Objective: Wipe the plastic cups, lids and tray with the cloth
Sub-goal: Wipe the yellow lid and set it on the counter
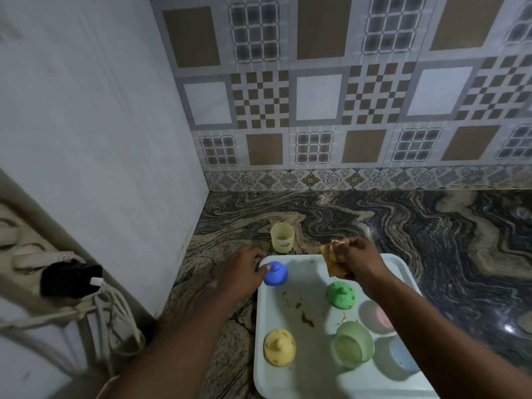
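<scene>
A pale tray (305, 375) with brown stains lies on the counter. On it sit a blue lid (275, 273), a green lid (341, 294), a yellow lid (279, 347), a green cup (351, 348), a pink cup (377, 315) and a blue cup (403, 359) partly hidden by my right arm. A yellow cup (282, 237) stands on the counter behind the tray. My left hand (242, 272) holds the blue lid at the tray's far left corner. My right hand (359, 260) grips a crumpled tan cloth (333, 258) above the tray's far edge.
The marble counter (431, 231) ends at a tiled wall behind and a white side panel (100, 133) on the left. Cables and a dark plug (70, 279) hang at the left, below counter level.
</scene>
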Demonstrator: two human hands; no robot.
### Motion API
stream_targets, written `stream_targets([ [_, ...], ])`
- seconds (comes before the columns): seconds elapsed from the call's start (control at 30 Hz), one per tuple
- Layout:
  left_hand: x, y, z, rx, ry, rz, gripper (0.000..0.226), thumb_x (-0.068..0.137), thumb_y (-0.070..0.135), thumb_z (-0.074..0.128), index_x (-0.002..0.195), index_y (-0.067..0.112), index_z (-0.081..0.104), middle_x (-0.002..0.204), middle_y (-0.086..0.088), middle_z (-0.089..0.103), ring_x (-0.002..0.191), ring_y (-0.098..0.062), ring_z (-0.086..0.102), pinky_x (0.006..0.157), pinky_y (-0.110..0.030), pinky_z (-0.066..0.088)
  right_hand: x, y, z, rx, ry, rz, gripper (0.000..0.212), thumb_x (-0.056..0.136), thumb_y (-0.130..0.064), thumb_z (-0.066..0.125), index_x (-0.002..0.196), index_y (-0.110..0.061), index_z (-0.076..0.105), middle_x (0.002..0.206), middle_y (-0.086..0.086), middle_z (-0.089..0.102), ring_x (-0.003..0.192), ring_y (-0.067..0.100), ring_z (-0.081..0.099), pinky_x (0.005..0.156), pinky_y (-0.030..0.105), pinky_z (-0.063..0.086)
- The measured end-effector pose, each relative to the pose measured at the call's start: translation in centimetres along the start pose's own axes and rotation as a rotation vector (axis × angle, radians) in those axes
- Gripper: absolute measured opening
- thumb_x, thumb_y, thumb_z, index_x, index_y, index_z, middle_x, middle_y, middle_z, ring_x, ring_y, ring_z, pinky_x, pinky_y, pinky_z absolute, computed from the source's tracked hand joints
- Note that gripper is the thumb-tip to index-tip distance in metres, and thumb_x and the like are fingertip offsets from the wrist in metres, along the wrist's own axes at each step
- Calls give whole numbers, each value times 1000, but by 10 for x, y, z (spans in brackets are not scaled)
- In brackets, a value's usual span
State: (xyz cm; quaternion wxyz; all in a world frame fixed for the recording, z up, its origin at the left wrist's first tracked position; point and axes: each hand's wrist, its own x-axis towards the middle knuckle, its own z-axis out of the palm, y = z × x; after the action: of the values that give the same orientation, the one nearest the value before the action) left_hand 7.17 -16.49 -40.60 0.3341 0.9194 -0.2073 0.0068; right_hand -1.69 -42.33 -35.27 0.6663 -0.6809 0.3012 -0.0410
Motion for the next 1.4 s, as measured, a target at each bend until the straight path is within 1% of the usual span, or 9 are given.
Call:
stream_targets([
  [0.3,-47,30,-5,8,-240,-8,14,83,41,73,92,29,71,90,13,68,75,0,61,76,-31,55,-33,3,-6,-4,-5,10,11,94,-15,60,84,-10,57,68,15,57,55,27,57,59,40,55],
  [0.57,-78,55,-15,59,-663,-42,35,70,38,88,98,22,75,92,4,74,86,-9,70,83,-34,59,-47,15,-6,-4,1,17,8,87,-19,64,87,-13,57,74,14,59,59,28,58,60,37,52],
  [0.67,-83,57,-19,133,-726,-28,40,65,35,92,98,22,75,93,1,74,86,-12,69,81,-37,58,-57,14,-5,13,-13,21,7,91,-16,60,88,-9,59,73,15,62,60,29,60,63,39,54],
  [0.83,-90,59,-13,263,-653,21,36,68,34,89,100,25,75,91,6,74,83,-11,67,76,-34,58,-81,6,1,33,-129,94,26,100,-14,51,78,-5,61,67,13,66,66,30,60,66,36,52],
  [0.9,-91,60,-10,310,-609,24,35,71,37,86,102,27,75,93,6,73,84,-11,66,74,-32,56,-86,6,1,18,-168,111,28,102,-14,48,83,1,64,62,8,68,65,29,60,63,32,53],
  [0.97,-94,58,-8,300,-559,9,31,74,35,83,102,25,76,95,5,74,85,-12,67,76,-34,58,-87,9,2,-3,-180,126,34,101,-15,48,97,15,65,77,16,72,72,32,63,66,35,56],
  [1.07,-96,55,-7,179,-444,-34,23,75,26,80,97,22,78,89,5,74,79,-9,68,78,-34,59,-88,12,5,-8,-143,104,26,99,-15,51,106,4,67,98,26,73,79,37,70,74,46,61],
  [1.3,-69,89,-18,-89,-48,48,15,78,21,80,93,20,76,78,8,68,69,-2,60,68,-17,47,-92,8,21,-152,-70,-182,11,98,-21,54,101,-12,59,78,12,73,69,32,72,75,55,61],
  [1.4,-58,109,-20,-113,53,190,13,80,19,78,92,15,74,82,8,67,73,-9,62,68,-23,51,-89,7,24,-118,-91,-214,15,101,-27,51,102,-14,58,86,14,74,72,31,74,76,55,61],
])
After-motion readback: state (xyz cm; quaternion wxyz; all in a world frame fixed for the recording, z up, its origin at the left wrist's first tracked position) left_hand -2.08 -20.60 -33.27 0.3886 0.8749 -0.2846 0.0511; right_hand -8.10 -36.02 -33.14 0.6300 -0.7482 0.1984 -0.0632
